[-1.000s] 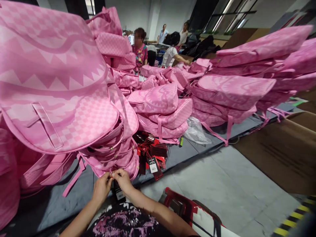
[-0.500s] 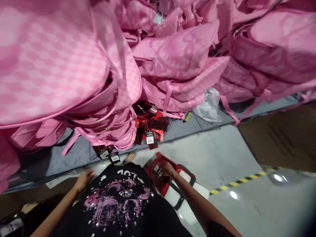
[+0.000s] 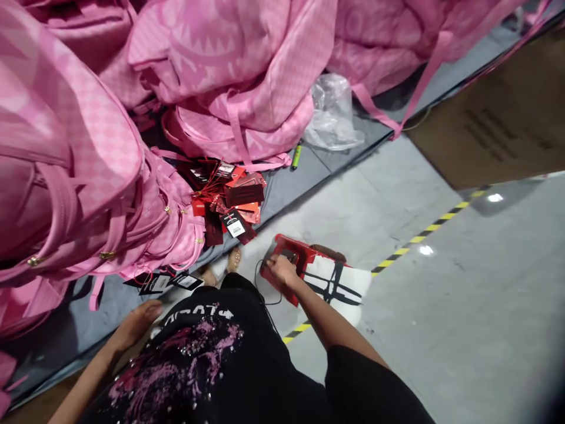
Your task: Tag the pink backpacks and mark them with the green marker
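Note:
Low at the left, my left hand (image 3: 136, 321) hangs beside my black shirt, its fingers together and nothing visible in them. It is nearest to the black tags (image 3: 156, 284) dangling from a stack of pink bags (image 3: 168, 229). My right hand (image 3: 282, 270) is closed over the red plastic seat (image 3: 282, 241), which has a white pad (image 3: 320, 274) strapped on with black bands. Whether it grips the seat or some small thing I cannot make out. A thin dark cord (image 3: 276, 302) loops just below this hand.
Pink backpacks (image 3: 260, 106) crowd the grey-covered table (image 3: 318, 168). Near its edge lie red and black hang tags (image 3: 245, 194), a green marker (image 3: 296, 156) and a clear plastic bag (image 3: 333, 118). A cardboard box (image 3: 498, 118) stands at the right, beyond yellow-black floor tape (image 3: 410, 240).
My view has turned to the right and down, so the bags sit further left. My right hand stays at the red seat; my left hand remains low beside my shirt.

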Demonstrator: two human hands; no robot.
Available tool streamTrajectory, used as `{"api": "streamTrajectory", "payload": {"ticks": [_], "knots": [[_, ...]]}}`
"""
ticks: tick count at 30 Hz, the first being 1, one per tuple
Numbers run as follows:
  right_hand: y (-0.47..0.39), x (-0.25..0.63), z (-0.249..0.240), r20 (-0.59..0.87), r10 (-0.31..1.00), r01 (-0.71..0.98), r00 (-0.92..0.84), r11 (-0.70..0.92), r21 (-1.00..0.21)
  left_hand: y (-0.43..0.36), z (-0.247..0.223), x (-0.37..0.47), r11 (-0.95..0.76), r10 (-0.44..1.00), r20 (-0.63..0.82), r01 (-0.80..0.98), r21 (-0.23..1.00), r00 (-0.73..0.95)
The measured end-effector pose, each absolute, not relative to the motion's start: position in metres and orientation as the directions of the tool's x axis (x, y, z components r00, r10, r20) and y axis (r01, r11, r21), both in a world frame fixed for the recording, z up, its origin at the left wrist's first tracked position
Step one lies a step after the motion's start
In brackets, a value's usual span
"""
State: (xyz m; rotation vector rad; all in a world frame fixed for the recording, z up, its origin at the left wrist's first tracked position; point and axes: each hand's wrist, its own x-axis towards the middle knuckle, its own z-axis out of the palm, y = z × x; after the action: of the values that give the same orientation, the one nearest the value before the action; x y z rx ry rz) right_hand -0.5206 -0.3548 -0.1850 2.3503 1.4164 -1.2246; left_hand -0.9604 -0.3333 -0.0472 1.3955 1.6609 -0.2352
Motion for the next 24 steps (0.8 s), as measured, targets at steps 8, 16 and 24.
{"api": "streamTrajectory", "payload": {"ticks": [8, 16, 24], "knots": [[-0.254, -0.557, -0.129, -0.196, 0.976, 0.844, 0.09, -0.18, -0.505, -0.249, -0.017, -0.83, -0.082, 0.898, -0.288, 0.771, 0.632, 0.332], [-0.164, -0.62, -0.12, -0.121, 0.992, 0.912, -0.038, -0.015, -0.409, -0.141, -0.036, -0.756, -0.276, 0.95, -0.018, 0.866, 0.418, 0.312], [-0.147, -0.632, -0.102, -0.241, 0.97, 0.943, -0.03, -0.052, -0.329, -0.104, -0.053, -0.745, -0.235, 0.939, -0.195, 0.943, 0.235, 0.283]]}}
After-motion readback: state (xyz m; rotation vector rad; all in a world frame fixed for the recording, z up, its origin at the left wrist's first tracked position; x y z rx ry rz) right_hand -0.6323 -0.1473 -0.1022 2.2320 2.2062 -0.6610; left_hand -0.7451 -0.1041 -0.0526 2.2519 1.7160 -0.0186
